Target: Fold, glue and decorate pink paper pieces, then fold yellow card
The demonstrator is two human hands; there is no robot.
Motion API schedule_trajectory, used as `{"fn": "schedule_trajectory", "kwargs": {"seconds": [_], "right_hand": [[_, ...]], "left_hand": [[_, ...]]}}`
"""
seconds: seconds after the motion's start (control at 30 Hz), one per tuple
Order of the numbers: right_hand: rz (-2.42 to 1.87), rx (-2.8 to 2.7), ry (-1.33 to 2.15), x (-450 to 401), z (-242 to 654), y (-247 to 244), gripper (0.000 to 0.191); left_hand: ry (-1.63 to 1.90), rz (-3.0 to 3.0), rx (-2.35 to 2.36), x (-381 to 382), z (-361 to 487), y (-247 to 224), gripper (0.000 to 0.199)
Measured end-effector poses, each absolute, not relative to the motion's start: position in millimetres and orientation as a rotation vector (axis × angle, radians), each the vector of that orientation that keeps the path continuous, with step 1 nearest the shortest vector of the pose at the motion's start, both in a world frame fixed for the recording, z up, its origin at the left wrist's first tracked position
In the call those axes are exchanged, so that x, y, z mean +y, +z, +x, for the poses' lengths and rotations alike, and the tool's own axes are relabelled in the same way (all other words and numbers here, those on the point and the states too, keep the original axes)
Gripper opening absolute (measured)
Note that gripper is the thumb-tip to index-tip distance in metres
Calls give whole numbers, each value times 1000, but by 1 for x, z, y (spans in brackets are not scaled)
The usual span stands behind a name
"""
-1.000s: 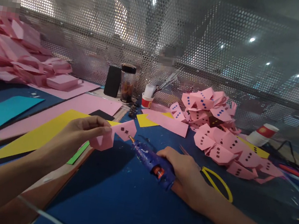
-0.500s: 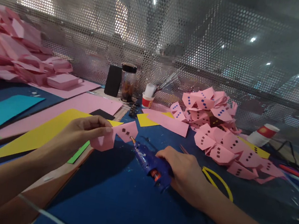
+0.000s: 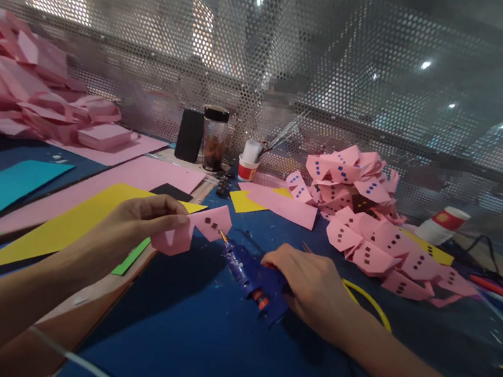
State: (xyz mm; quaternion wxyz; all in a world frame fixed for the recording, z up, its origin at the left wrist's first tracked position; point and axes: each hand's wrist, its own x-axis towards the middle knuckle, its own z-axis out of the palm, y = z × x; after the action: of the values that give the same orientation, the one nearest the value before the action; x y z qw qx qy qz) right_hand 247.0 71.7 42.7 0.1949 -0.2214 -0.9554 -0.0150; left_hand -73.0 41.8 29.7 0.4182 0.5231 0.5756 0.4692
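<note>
Between the thumb and fingers of my left hand [image 3: 160,214] is a folded pink paper piece [image 3: 173,238], its raised flap bearing small dark squares. My right hand [image 3: 307,285] is wrapped round the handle of a blue hot glue gun [image 3: 242,269], which points up and left. The gun's tip is at the flap, close beside the dark squares; whether it touches the paper I cannot tell. Right of my right hand lies a yellow-handled tool [image 3: 371,301], partly hidden by my wrist. The glue gun's trigger is covered by my fingers.
Pink folded papers with dark squares [image 3: 375,245] are heaped at the right. A larger pink paper pile [image 3: 26,79] stands at the left, near yellow [image 3: 51,228] and teal sheets [image 3: 5,192]. A lidded jar [image 3: 213,142] and a paper cup [image 3: 247,168] stand before the perforated metal screen [image 3: 161,30].
Both hands stay almost in place. The glue gun has tilted slightly, its tip still at the flap with the dark squares.
</note>
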Motion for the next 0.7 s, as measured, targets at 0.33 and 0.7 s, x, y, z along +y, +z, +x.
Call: {"fn": "schedule_trajectory", "kwargs": {"seconds": [0.33, 0.7], "right_hand": [[-548, -2705, -206, 76, 251, 45, 15], [-475, -2731, -456, 74, 249, 50, 18]], "left_hand": [[1179, 1324, 1452, 41, -72, 33, 25], [1174, 1322, 1435, 42, -74, 29, 27]]}}
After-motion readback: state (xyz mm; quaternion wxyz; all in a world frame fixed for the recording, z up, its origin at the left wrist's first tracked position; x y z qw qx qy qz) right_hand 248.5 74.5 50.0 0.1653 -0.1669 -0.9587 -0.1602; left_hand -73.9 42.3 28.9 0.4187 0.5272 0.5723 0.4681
